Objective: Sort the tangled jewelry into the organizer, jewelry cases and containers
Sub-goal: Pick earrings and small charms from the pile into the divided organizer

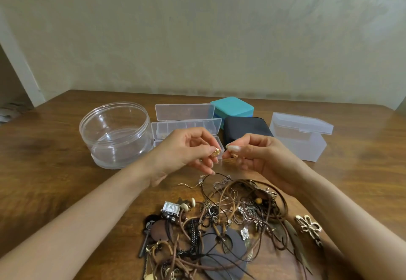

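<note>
left hand pinches a shiny gold trinket; right hand pinches a thin gold piece.

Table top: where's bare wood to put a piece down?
The table is bare left of the round jar, right of the frosted box, and outside the left forearm. Crowded: the container row behind and the jewelry pile between the forearms.

One head-worn camera looks forward and down, close over the table.

Home room: wooden table against floral-patterned wallpaper, white door frame at left.
</note>
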Tool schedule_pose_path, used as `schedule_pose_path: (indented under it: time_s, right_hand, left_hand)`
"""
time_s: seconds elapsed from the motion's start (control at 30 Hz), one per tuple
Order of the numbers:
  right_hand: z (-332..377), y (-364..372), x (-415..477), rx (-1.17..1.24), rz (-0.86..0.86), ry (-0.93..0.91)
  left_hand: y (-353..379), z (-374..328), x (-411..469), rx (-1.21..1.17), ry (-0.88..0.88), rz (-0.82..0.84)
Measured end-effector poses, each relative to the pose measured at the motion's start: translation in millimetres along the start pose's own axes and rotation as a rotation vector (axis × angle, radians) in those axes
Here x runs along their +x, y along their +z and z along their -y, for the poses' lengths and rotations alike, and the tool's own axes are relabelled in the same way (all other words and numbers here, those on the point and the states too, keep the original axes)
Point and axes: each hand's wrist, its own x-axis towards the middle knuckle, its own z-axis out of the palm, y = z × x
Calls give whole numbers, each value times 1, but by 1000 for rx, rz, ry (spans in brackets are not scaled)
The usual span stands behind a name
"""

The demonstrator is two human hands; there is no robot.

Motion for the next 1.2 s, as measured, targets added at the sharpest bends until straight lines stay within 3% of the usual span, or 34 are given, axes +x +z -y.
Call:
schedule_pose_path:
  time_s: [0.17,0.27,0.33,0.47,0.67,0.9,1.03,1.2]
  right_hand:
    - [-2,1,0,67,28,-12]
    - [-3,1,1,76,28,-7]
    - [-3,0,1,69,26,-5]
    - [-3,-3,0,54,16,-1]
    - [-2,2,-2,-129,-18,-7]
    - [7,31,11,-299,-156,-109]
    - [3,50,33,-669,-243,-268]
    - [-9,68,54,-888,-275,-487]
  left_hand:
    - [0,-4,0,-425,-129,7]
    - [1,-5,0,-501,-149,-20]
    - [0,-5,0,-346,-80,-134]
    - [-14,5,3,402,260,-508]
    - [-24,26,11,874,374,-506]
    - [-28,28,14,1068,330,-456]
    - [-30,25,12,1069,292,-475]
    - [-30,11,6,1014,389,-600]
